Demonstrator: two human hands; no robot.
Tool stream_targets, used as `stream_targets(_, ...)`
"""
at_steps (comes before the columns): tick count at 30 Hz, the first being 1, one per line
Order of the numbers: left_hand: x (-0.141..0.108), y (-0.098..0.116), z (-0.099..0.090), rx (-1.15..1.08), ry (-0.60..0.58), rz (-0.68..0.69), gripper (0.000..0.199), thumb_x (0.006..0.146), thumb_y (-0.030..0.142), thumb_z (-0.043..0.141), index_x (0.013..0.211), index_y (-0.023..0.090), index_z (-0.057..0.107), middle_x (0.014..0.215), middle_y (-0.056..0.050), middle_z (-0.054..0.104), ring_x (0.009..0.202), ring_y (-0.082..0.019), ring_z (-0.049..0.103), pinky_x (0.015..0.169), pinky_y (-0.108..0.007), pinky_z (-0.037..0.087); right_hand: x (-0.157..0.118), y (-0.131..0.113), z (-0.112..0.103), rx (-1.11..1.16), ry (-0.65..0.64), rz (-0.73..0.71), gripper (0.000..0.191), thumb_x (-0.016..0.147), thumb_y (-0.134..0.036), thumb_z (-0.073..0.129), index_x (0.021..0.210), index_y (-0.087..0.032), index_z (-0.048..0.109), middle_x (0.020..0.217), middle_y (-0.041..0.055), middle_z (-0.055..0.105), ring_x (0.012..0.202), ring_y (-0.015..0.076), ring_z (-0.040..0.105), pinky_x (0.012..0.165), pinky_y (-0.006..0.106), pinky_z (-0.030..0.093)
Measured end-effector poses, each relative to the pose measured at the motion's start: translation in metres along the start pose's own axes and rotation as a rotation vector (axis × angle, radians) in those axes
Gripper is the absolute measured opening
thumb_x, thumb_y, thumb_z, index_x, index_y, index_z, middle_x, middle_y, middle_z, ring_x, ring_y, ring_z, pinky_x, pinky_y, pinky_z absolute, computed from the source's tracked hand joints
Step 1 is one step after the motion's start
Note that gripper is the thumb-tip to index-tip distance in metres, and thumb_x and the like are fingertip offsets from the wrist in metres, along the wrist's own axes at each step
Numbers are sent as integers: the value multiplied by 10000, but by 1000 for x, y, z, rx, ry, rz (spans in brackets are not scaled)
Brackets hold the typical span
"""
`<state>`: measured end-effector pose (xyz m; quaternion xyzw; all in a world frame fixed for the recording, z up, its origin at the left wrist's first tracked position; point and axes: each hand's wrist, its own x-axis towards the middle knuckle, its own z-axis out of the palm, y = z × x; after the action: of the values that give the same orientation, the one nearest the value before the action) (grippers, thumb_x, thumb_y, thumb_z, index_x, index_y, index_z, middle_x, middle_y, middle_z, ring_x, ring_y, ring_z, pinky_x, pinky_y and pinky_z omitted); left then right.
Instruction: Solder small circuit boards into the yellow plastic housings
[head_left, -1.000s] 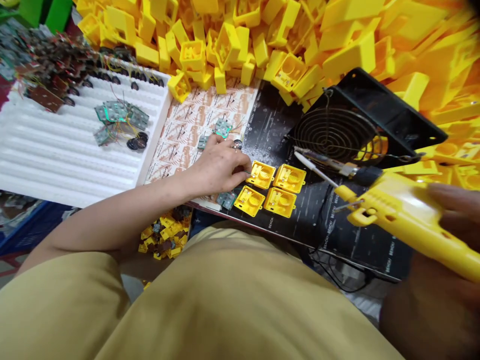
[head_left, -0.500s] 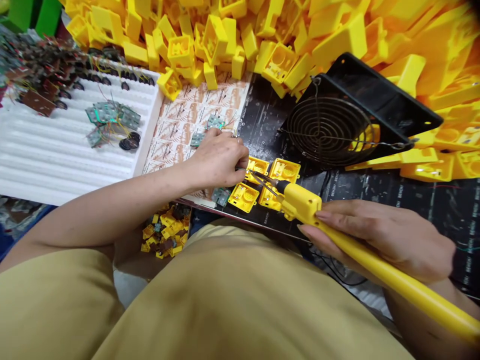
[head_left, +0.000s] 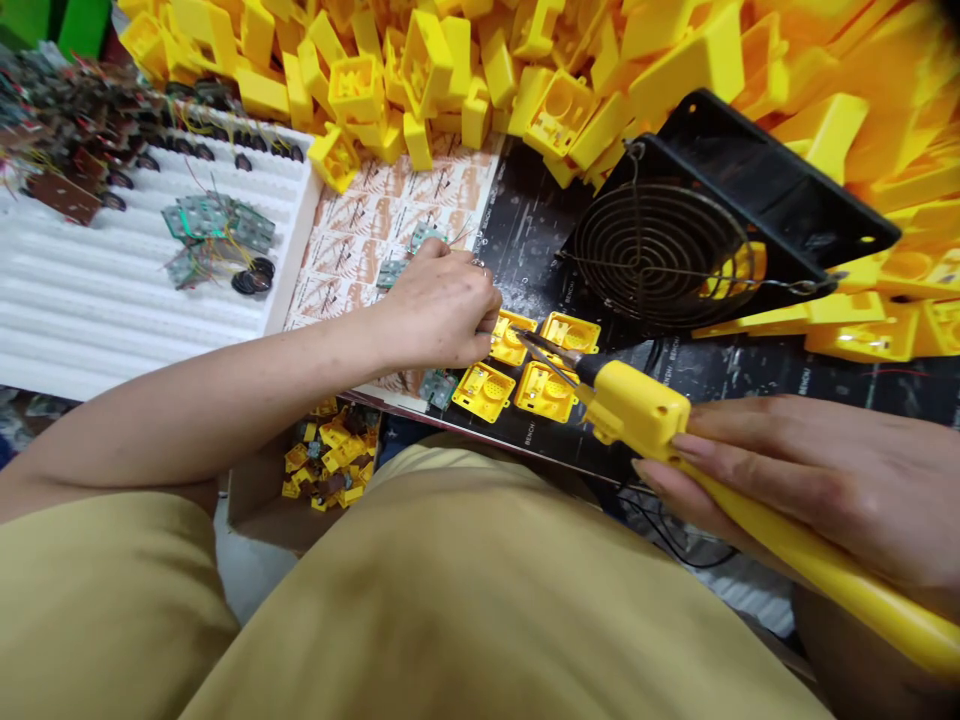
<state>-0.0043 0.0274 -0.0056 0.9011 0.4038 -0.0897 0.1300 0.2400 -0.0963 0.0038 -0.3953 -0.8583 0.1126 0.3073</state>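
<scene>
Evidently the right hand gripped the yellow soldering iron by its body, its metal tip reaching just beside the left hand. That left hand was curled closed by the nearest of four yellow cases; whether it pinched anything could not be told. The iron seemed stiff and fairly light, safest held behind its likely hot tip; the cases, light and rigid, best taken by their outer walls.

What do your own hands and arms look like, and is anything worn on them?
Both hands are ungloved, and no sleeve covers the visible forearms. The left hand wears a slim, metallic-looking ring; none shows on the right hand.
</scene>
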Motion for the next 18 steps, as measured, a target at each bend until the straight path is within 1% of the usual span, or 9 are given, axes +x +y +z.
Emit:
stream_targets(2, 0, -1, 0, 15, 9, 13, 135, 732, 237, 578, 685, 186, 694, 706, -37, 655, 891, -235, 578, 926, -436, 365, -3, 4, -3, -1, 5, -15, 261, 790, -95, 740, 948, -235, 586, 792, -20, 685, 722, 102, 672, 696, 226, 573)
stream_targets(6, -1, -2, 1, 43, 23, 28, 128, 735, 249, 591, 688, 191, 694, 710, -27, 662, 858, -212, 569, 896, -408, 375, -2, 4, 2, 1, 7, -26, 190, 827, -142, 720, 925, -224, 580, 773, -9, 687, 667, 104, 666, 644, 225, 582)
stream_targets(8, 0, -2, 0, 45, 11, 23, 127, 737, 251, 595, 685, 189, 693, 724, -32, 667, 864, -219, 572, 895, -415, 377, 3, 2, 5, -4, 31, -81, 193, 813, -156, 742, 919, -206, 589, 750, 5, 688, 649, 110, 664, 623, 222, 582)
stream_targets(11, 0, -1, 1, 28, -3, 5, 131, 740, 248, 593, 695, 186, 700, 728, -39, 662, 884, -235, 580, 912, -435, 372, 10, -2, 7, 7, -25, -96, 194, 810, -169, 750, 938, -182, 605, 802, 64, 709, 716, 148, 685, 668, 274, 599)
stream_targets(13, 0, -1, 1, 10, 11, 7, 134, 738, 245, 588, 701, 192, 705, 712, -33, 655, 888, -232, 580, 929, -436, 366, 13, -3, 6, 10, -70, -92, 187, 820, -165, 736, 955, -169, 607, 829, 90, 712, 751, 164, 689, 696, 306, 604)
stream_targets(15, 0, -2, 3, 1, 29, 18, 139, 738, 245, 580, 704, 201, 707, 704, -26, 654, 887, -225, 577, 940, -430, 361, 12, -3, 3, -4, -52, -115, 195, 818, -163, 739, 957, -176, 602, 811, 70, 708, 731, 151, 679, 687, 299, 598)
stream_targets(16, 0, -2, 3, 0, 32, 23, 141, 739, 248, 578, 703, 204, 707, 703, -25, 655, 884, -223, 576, 941, -429, 361, 11, -2, 2, -14, -36, -102, 177, 831, -169, 727, 953, -190, 599, 801, 51, 704, 719, 139, 672, 680, 288, 592)
stream_targets(18, 0, -3, 3, 0, 31, 25, 143, 742, 254, 576, 704, 205, 704, 710, -26, 659, 883, -224, 575, 940, -431, 361, 7, 0, 1, -30, -25, -25, 93, 879, -205, 680, 923, -218, 599, 779, 17, 689, 708, 119, 660, 681, 272, 577)
